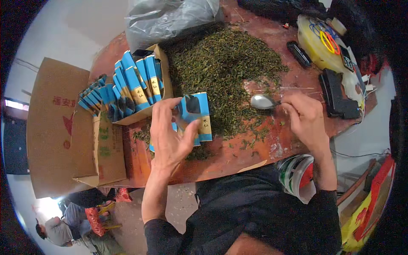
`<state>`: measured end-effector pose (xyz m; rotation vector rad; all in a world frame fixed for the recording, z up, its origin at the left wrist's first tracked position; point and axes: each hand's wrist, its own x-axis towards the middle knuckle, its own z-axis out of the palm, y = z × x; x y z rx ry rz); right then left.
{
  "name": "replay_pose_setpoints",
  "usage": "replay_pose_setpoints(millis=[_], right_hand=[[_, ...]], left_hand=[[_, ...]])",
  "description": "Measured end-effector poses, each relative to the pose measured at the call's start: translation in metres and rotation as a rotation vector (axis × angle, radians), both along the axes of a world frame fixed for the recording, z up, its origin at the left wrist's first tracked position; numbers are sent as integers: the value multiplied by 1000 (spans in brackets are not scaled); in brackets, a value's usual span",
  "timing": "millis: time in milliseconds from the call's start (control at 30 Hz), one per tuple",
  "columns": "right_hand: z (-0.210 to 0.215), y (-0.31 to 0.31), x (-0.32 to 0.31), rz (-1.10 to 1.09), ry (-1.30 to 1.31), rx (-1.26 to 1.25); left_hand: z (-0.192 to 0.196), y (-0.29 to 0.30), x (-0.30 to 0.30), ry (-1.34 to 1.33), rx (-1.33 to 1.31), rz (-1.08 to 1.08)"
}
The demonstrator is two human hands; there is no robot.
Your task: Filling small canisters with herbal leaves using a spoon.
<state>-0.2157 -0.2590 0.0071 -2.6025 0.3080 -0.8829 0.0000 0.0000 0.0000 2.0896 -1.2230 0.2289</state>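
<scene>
My left hand [168, 134] is closed around a small blue-and-gold tea packet [189, 110], its dark top end facing up toward me. Beneath it, more flat blue-and-gold packets [205, 123] lie on the table by the near edge of the tea heap. In my right hand [304, 117], the fingers pinch the handle of a metal spoon [262, 101]. The spoon's bowl rests low over the right edge of a wide heap of loose dark green tea leaves [229, 63] and looks bare.
A small carton [163, 70] of upright packets stands left, beside a large cardboard box [55, 123] with more packets. A clear plastic bag [170, 21] lies behind. Right are a black device [335, 93] and a yellowish lid [314, 42]. A bucket [297, 174] stands below; a person [59, 229] sits lower left.
</scene>
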Motion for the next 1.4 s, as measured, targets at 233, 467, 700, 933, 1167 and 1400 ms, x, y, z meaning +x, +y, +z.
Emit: replay_pose_setpoints(millis=[233, 467, 700, 933, 1167, 1400], right_hand=[[-3, 13, 12, 46, 137, 16], [-43, 17, 49, 50, 8, 34], [-69, 12, 78, 35, -100, 74], [-66, 11, 79, 42, -194, 151], [-57, 5, 73, 30, -211, 156], [-45, -3, 67, 24, -284, 80]], left_hand=[[13, -11, -18, 102, -156, -9], [-12, -23, -42, 296, -296, -168], [-19, -37, -59, 391, -208, -169], [-15, -49, -53, 343, -157, -156], [-18, -56, -48, 400, -145, -127], [-21, -60, -46, 321, -170, -127]])
